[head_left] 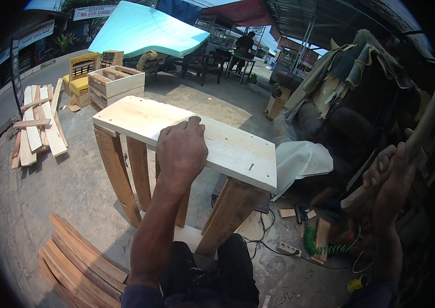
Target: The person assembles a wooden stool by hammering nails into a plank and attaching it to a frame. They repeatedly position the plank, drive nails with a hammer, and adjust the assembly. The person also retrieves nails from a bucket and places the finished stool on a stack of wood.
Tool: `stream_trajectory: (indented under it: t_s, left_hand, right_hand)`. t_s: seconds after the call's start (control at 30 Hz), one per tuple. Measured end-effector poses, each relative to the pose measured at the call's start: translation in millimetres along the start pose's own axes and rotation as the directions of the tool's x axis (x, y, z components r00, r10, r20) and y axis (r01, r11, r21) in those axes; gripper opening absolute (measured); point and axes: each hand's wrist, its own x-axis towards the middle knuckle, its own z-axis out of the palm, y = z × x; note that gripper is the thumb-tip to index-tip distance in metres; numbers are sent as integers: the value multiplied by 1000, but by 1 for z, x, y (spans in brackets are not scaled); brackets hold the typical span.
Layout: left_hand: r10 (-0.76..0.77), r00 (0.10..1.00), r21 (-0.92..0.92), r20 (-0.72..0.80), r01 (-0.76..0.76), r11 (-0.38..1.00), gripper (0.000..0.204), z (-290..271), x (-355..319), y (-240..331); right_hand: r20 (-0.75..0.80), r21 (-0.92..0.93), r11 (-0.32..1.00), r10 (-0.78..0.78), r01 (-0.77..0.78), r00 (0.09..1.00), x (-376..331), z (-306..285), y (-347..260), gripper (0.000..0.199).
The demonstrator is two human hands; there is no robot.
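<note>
A wooden frame (pixel 235 146) stands upright before me, a pale board on top of slanted brown legs. My left hand (pixel 182 149) is closed on the middle of that board, its fingers curled over the top. Near the board's right end a nail (pixel 251 166) sticks up, and several small dark nail heads dot the surface. Raised at the right, my right hand (pixel 389 172) wraps round a thick wooden handle (pixel 422 126). The upper end of the handle runs into the dark rim, so I cannot see what it carries.
Curved wooden slats (pixel 81 262) lie at lower left, a pile of planks (pixel 40 123) beyond. A power strip (pixel 289 249), a green coiled hose (pixel 330 250) and cables are on the ground at right. A worn dark armchair (pixel 325 118) stands behind them; a person (pixel 244 46) is far back.
</note>
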Motion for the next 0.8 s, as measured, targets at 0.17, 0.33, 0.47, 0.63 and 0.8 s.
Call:
stream_trajectory:
  t_s: [0.17,0.33,0.47,0.63,0.8]
  left_hand:
    - [31,999,-24,-38,-32,999,22,1,4,5]
    - [7,999,-41,-41,-9,999,19,1,-1,1]
    - [32,997,-33,-69,-34,999,19,-1,1,3]
    - [37,996,-54,-80,-42,998,21,3,2,5]
    - [30,999,-17,-44,-31,999,22,0,1,4]
  right_hand:
    - [697,-712,484,574,509,430,2,-30,-25,39]
    - [279,-33,981,193,-191,941,-26,-31,16,48]
    - [620,-782,512,693,355,367,-20,-14,-21,40]
    - [473,-630,773,458,-75,753,-39,-30,5,41]
    - [698,-688,599,391,410,599,-14,-37,-22,37]
